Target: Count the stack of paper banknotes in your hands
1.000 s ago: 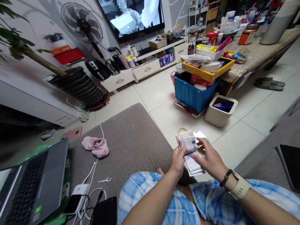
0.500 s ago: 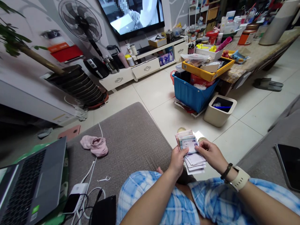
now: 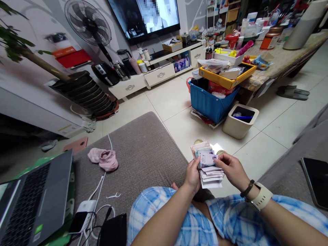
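A stack of banknotes (image 3: 208,165) is held in front of my knees, above the tiled floor. My left hand (image 3: 193,175) grips the stack's left edge, thumb on top. My right hand (image 3: 230,168), with a watch and a dark band on the wrist, pinches the top note at its right edge. Several notes are folded down and fan out below the stack. Two coins (image 3: 198,141) lie on the floor just beyond the notes.
A grey cushion (image 3: 143,153) to my left carries pink socks (image 3: 104,159), a laptop (image 3: 30,201), a charger with cables (image 3: 84,212). Ahead stand a blue crate (image 3: 210,102), a beige bin (image 3: 240,121), a cluttered table (image 3: 282,56). A tablet (image 3: 316,182) lies at right.
My right hand has drawn another note from the top of the stack down toward me. The folded-down pile has grown thicker. The hands stay in the same place.
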Motion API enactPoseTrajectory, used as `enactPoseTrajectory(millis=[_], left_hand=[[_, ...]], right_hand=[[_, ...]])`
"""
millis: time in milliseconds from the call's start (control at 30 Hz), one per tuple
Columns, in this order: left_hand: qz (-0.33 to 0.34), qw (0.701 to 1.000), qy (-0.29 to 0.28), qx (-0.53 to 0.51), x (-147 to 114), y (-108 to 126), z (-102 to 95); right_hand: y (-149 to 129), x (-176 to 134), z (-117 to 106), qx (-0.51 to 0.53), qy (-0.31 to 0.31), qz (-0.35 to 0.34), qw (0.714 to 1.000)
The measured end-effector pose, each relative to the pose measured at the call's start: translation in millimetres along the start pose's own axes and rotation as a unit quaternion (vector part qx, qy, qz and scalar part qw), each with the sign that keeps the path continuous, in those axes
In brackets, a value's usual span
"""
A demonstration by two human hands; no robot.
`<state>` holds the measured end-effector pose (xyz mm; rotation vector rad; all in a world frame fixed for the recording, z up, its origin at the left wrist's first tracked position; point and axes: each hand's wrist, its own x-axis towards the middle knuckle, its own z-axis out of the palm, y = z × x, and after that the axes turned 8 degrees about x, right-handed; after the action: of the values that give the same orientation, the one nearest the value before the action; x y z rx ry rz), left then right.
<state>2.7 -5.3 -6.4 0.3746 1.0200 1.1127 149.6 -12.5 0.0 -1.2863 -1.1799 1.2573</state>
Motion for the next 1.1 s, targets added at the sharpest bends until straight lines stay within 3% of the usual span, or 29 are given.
enactPoseTrajectory(millis=[367, 1100], left_hand=[[-0.003, 1.0, 0.016, 0.013, -1.8, 3.5, 1.6], [0.011, 0.999, 0.025, 0.022, -3.0, 5.7, 3.3]], right_hand=[[-6.5, -0.2, 1.7, 0.029, -0.035, -0.006, 0.999], [-8.1, -2.0, 1.8, 0.043, -0.04, -0.016, 0.998]])
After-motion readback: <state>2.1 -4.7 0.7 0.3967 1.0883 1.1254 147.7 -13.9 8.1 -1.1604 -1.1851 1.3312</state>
